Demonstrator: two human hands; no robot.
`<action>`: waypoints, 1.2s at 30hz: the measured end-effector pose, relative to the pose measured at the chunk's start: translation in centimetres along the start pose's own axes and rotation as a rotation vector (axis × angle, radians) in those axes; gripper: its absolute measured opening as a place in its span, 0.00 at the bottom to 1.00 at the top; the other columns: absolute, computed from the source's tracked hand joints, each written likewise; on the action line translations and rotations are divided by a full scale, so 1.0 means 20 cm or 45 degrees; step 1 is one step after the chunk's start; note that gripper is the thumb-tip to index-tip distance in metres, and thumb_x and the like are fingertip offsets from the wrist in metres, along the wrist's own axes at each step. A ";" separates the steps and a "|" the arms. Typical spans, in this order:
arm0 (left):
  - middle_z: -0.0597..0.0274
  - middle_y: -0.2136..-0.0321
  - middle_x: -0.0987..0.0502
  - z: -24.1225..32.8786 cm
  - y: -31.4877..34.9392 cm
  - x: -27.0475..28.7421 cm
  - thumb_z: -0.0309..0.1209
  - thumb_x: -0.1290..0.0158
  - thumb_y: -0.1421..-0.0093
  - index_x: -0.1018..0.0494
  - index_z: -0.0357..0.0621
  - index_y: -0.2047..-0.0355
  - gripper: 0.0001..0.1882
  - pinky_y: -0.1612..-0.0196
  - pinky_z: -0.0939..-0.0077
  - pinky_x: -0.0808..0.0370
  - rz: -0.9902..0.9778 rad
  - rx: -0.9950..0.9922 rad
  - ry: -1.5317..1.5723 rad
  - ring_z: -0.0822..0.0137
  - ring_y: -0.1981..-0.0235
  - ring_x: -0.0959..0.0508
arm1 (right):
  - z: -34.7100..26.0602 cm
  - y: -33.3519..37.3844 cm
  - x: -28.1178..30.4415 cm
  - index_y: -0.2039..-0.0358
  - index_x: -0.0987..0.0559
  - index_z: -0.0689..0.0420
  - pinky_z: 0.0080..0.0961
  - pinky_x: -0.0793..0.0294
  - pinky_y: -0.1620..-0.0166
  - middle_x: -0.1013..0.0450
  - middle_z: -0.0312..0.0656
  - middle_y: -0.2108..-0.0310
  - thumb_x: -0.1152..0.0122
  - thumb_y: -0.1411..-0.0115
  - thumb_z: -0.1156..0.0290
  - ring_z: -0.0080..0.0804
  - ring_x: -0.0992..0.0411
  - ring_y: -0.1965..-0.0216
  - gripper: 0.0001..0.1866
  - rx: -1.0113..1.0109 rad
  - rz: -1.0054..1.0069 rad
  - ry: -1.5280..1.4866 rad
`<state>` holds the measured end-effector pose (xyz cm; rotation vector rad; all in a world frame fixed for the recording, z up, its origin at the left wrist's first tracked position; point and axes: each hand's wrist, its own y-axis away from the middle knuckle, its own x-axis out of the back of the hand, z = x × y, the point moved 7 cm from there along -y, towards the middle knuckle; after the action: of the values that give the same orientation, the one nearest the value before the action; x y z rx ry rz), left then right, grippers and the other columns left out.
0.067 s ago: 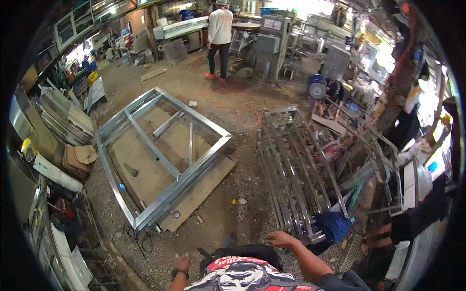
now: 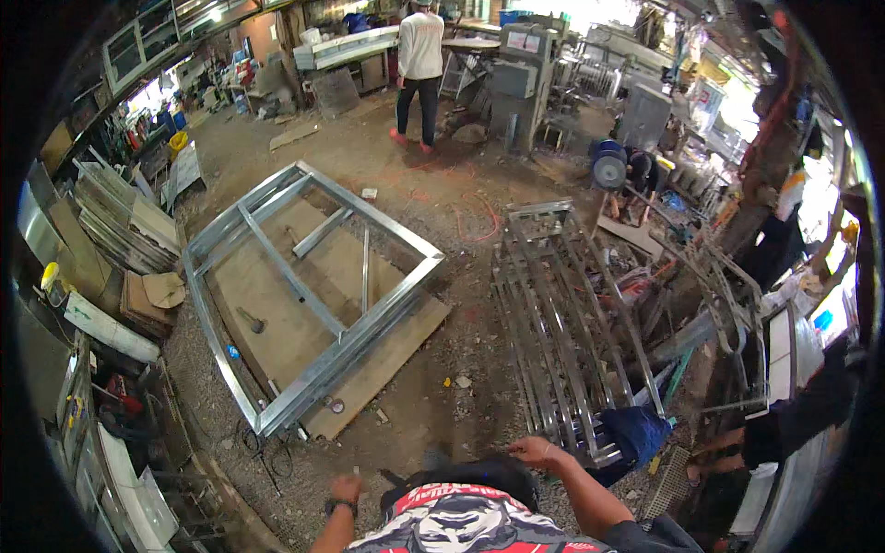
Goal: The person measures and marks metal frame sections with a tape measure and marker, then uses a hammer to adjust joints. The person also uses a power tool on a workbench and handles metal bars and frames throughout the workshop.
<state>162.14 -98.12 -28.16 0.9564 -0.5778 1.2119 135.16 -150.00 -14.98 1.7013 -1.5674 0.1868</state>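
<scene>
My left hand (image 2: 347, 488), with a dark watch on its wrist, is curled closed above the gravel beside my left leg. A tiny pale bit shows at its fingertips, too small to name. My right hand (image 2: 532, 452) hovers by my right knee with its fingers bent together; whether they hold anything is hidden. Ahead to the left lies a large silver metal frame (image 2: 385, 309) with crossbars, resting partly over a brown board (image 2: 419, 336). A mallet (image 2: 251, 320) lies on the board inside the frame. Near the frame's closest edge sits a tape roll (image 2: 336, 405).
A rack of long metal tubes (image 2: 558, 341) stands at my right, with a blue cloth (image 2: 636, 431) at its near end. An orange cord (image 2: 479, 221) loops over the ground. One person (image 2: 420, 55) stands far ahead; another crouches by a blue drum (image 2: 608, 166). Panels (image 2: 120, 217) lean at left.
My left hand has risen slightly, showing more of the forearm. My right hand has hardly shifted. The crouching person at the far right has moved a little.
</scene>
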 end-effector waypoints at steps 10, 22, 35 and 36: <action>0.62 0.80 0.20 2.27 -1.24 -0.39 0.29 0.38 0.44 0.18 0.38 0.74 0.07 0.72 0.72 0.24 -0.375 -0.381 0.634 0.69 0.78 0.21 | 0.26 -0.56 1.25 0.49 0.19 0.57 0.40 0.24 0.48 0.20 0.51 0.53 0.41 0.36 0.60 0.48 0.21 0.52 0.19 -0.305 0.566 -0.308; 0.61 0.85 0.27 3.83 -1.97 -0.70 0.24 0.42 0.41 0.25 0.38 0.76 0.07 0.81 0.68 0.31 -0.662 -0.359 0.375 0.68 0.85 0.29 | 0.35 -2.04 2.82 0.52 0.21 0.56 0.46 0.25 0.49 0.22 0.51 0.55 0.45 0.34 0.60 0.55 0.24 0.52 0.17 -0.039 0.520 -0.217; 0.61 0.85 0.27 4.87 -2.71 -0.59 0.24 0.41 0.42 0.25 0.38 0.76 0.07 0.81 0.68 0.31 -0.741 -0.558 0.447 0.68 0.85 0.29 | 0.46 -3.05 3.46 0.53 0.20 0.57 0.49 0.25 0.50 0.20 0.51 0.56 0.44 0.36 0.62 0.55 0.23 0.51 0.16 -0.225 0.299 0.036; 0.61 0.85 0.27 4.90 -2.77 -0.56 0.24 0.41 0.42 0.25 0.38 0.76 0.07 0.81 0.68 0.31 -0.742 -0.559 0.443 0.68 0.85 0.29 | 0.44 -3.06 3.49 0.53 0.19 0.56 0.49 0.25 0.50 0.20 0.51 0.55 0.43 0.36 0.61 0.54 0.23 0.51 0.17 -0.315 0.263 0.010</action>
<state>222.56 -190.79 -4.44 0.4703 -0.2392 0.6613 201.71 -214.68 -6.75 1.3476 -1.6850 0.0987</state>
